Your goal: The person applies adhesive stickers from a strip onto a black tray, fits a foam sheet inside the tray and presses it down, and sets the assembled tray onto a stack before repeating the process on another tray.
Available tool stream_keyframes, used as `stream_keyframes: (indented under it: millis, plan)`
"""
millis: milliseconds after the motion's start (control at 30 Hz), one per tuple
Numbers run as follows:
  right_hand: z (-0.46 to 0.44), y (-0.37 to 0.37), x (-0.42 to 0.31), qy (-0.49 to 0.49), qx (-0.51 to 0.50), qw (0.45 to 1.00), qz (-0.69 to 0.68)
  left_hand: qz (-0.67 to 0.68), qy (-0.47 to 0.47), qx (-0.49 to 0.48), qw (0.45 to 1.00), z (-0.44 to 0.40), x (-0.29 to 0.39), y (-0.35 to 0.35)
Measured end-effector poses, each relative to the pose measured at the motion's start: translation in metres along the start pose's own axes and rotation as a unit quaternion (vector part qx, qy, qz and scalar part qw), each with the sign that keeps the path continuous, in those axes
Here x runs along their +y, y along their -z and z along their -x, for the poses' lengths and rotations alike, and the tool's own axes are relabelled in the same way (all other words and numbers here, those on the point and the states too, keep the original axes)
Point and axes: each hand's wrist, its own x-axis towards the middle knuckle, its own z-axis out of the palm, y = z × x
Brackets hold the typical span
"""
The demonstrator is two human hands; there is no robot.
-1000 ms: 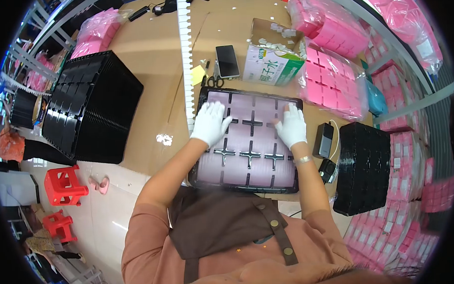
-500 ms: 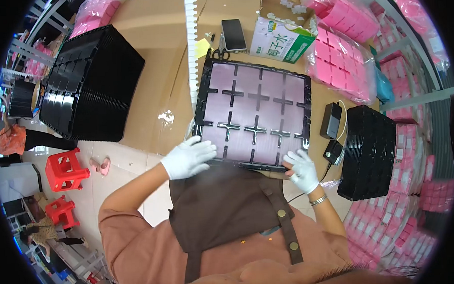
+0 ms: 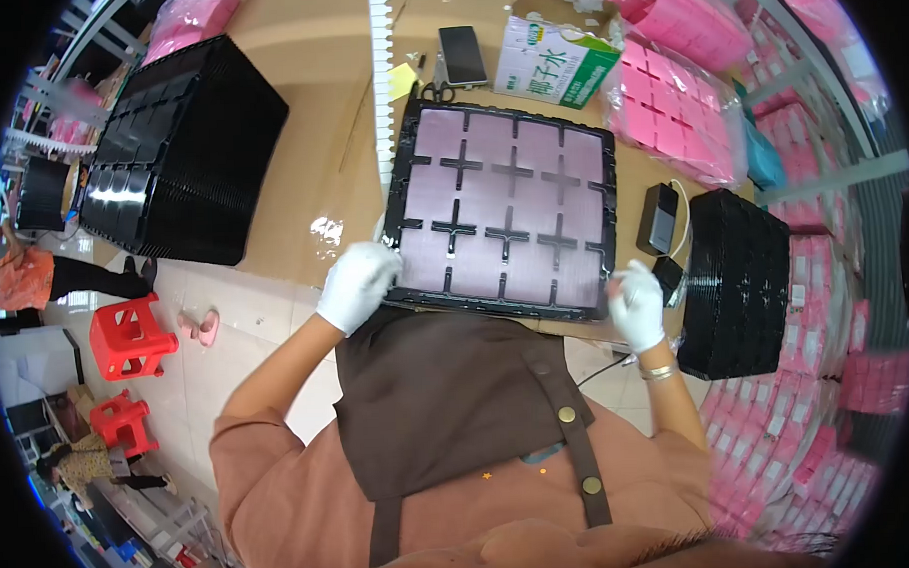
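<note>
A black tray [image 3: 401, 191] with purplish-pink square panels divided by black cross-shaped ribs lies on the cardboard-covered table in front of me. My left hand [image 3: 358, 283], in a white glove, is at the tray's near left corner with its fingers curled in. At the near right corner is my right hand [image 3: 637, 306], gloved the same way, its fingers bent closed beside the tray's edge. Whether either hand pinches the rim is too small to tell.
Tall black tray stacks stand left [image 3: 215, 152] and right [image 3: 735, 284]. Beyond the tray are a phone [image 3: 463, 55], scissors [image 3: 438, 92], a carton [image 3: 552, 62] and bagged pink pieces [image 3: 669, 106]. A power bank [image 3: 658, 219] lies right. Two people are at far left.
Both hands have come from the tray's top surface to its near corners. Since the middle frame, their fingers have curled in. The view has also shifted.
</note>
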Motion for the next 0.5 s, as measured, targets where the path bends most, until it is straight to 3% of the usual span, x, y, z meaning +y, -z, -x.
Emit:
stream_keyframes:
  millis: [33,100,133,233,267,300,333,367,400,433,467,500]
  plan:
    - [0.006,-0.011,0.005,-0.153,0.024,0.978,0.139,0.031,0.114,0.114,0.986,-0.003,0.014,-0.009]
    - [0.006,-0.031,0.008,-0.303,0.034,0.952,0.027,0.1,0.282,0.102,0.949,0.0,0.007,-0.032]
    - [0.006,-0.04,0.006,-0.268,0.068,0.961,-0.004,0.114,0.299,0.12,0.94,-0.002,0.005,-0.038]
    - [0.007,-0.052,0.01,-0.375,0.082,0.923,-0.019,0.081,0.329,0.186,0.922,-0.011,0.008,-0.051]
    - [0.018,-0.076,0.029,-0.354,0.193,0.912,-0.079,0.057,0.339,0.202,0.917,-0.015,0.012,-0.052]
    - [0.012,-0.073,0.023,-0.388,0.202,0.886,-0.154,0.124,0.35,0.235,0.898,-0.013,-0.003,-0.067]
    - [0.005,-0.063,0.013,-0.417,0.163,0.884,-0.134,0.194,0.377,0.249,0.871,-0.014,0.001,-0.067]
    - [0.007,-0.07,0.023,-0.4,0.189,0.879,-0.178,0.147,0.364,0.264,0.881,-0.015,0.007,-0.066]
    - [0.026,-0.094,0.062,-0.365,0.229,0.878,-0.207,0.245,0.441,0.21,0.838,-0.028,0.05,-0.023]
    - [0.021,-0.078,0.053,-0.376,0.207,0.854,-0.294,0.35,0.427,0.21,0.807,-0.026,0.043,-0.03]
    - [0.018,-0.068,0.054,-0.427,0.196,0.8,-0.373,0.313,0.402,0.191,0.839,-0.025,0.03,-0.04]
    - [0.014,-0.063,0.055,-0.474,0.216,0.745,-0.417,0.411,0.389,0.153,0.81,-0.028,0.055,-0.009]
